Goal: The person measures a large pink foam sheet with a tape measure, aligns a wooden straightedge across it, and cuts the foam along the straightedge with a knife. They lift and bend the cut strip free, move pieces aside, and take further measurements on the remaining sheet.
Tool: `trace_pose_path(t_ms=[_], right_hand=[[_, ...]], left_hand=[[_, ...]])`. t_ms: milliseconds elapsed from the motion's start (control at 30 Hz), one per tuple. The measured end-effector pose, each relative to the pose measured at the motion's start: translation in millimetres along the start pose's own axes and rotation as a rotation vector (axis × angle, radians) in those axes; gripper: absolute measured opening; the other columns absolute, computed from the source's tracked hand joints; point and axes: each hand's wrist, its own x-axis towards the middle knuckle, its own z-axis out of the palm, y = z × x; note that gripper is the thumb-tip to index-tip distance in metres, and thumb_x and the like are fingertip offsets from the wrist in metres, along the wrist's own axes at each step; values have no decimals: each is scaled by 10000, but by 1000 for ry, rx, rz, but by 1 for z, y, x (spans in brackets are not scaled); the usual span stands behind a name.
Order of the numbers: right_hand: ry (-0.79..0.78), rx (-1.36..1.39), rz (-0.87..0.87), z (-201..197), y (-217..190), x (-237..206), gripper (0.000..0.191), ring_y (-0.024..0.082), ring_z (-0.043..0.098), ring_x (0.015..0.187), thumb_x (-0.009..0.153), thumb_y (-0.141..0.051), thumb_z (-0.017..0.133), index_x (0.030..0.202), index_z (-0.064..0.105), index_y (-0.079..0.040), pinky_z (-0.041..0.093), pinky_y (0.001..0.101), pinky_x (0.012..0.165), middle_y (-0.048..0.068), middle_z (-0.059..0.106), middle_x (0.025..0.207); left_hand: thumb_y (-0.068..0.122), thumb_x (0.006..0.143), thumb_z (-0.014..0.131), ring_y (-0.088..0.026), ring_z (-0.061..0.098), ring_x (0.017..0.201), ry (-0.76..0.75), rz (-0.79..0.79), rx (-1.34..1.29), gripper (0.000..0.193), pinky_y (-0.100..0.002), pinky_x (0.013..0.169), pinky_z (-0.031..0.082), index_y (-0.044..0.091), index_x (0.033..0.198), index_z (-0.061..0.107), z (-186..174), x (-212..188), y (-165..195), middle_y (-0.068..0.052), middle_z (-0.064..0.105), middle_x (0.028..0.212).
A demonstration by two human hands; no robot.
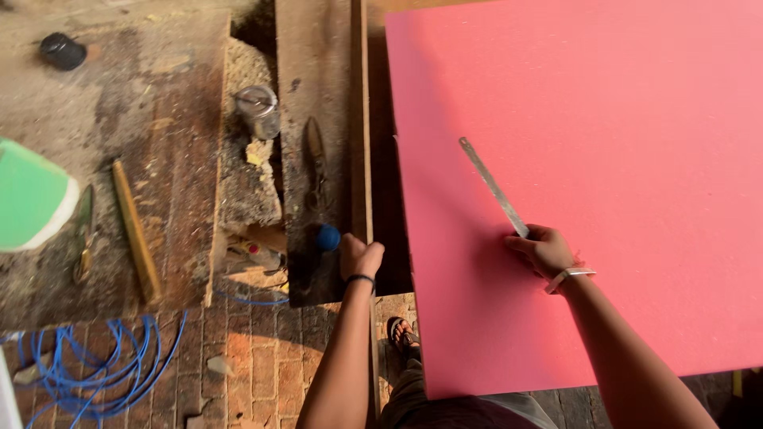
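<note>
A long metal ruler (493,187) lay flat on the large pink board (620,119), slanting from the board's upper middle down toward its lower left. The right hand (544,249) was closed over the ruler's lower end, pressing it to the board, a metal bangle (569,276) on that wrist. Left of the board, past its edge, the left hand (360,258) was closed around a tool with a blue round end (328,237), resting on a dark wooden plank (314,119) of the worktop. Further left of the board stood a small metal tin (258,110) amid sawdust, then a yellow wooden stick (135,230). Below these, far left of the board, blue cable (87,373) coiled on the brick floor (262,365)
</note>
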Motion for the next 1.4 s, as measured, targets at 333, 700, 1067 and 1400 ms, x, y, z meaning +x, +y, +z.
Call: trace_pose_path(t_ms=[333,700,1067,1400], right_hand=[[-72,585,-203,-78,50,-26,185,39,311,418,920,-126,674,1083,706,-45,222,263,400,-61,474,585],[135,650,-298,-404,190,-40,178,40,330,414,920,-99,676,1064,735,-11,232,255,377,-57,453,586],[237,445,-173,-676,304,-10,173,28,393,482,932,-101,685,1060,772,-25,284,245,402,-37,538,670],[539,381,-43,-886,340,79,218,60,393,461,909,-143,682,1087,771,-54,304,257,406,16,682,800]], left_hand=[[134,709,729,-374,614,1162,72,337,173,637,-512,929,515,106,1310,519,-5,-145,50,-124,568,1339],[109,792,632,-321,646,1149,-107,705,460,401,-484,933,531,141,1191,600,249,-320,267,-63,647,1256],[62,750,650,-294,551,1294,-182,829,616,525,-454,1102,449,226,1248,670,417,-400,349,-16,634,1311],[436,777,821,-341,503,1322,-207,1107,384,814,-542,1184,277,49,1414,496,642,-474,471,-183,568,1384]])
